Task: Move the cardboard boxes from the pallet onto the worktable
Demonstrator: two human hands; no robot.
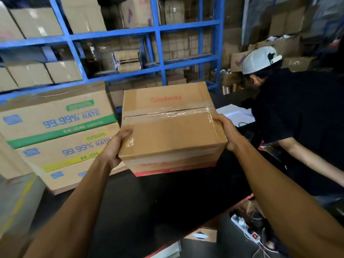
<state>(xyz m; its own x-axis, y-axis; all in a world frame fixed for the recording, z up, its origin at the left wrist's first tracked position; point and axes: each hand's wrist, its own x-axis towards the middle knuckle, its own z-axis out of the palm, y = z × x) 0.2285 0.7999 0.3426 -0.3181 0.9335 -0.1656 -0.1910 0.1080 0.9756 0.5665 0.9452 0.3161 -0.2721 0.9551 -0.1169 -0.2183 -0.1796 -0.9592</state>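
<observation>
A taped brown cardboard box (171, 120) with red "Gladway" print sits between my two hands over the black worktable (158, 202). My left hand (115, 146) grips its near left corner, thumb on top. My right hand (228, 131) grips its right edge, fingers curled over the top. The box's bottom edge, with a red stripe, lies at the tabletop; whether it rests there I cannot tell.
Three stacked printed cartons (61, 135) stand left of the table. Blue shelving (158, 34) full of boxes fills the back. A person in a white cap (260, 60) and black shirt leans over the table's right side. A power strip (247, 231) lies below right.
</observation>
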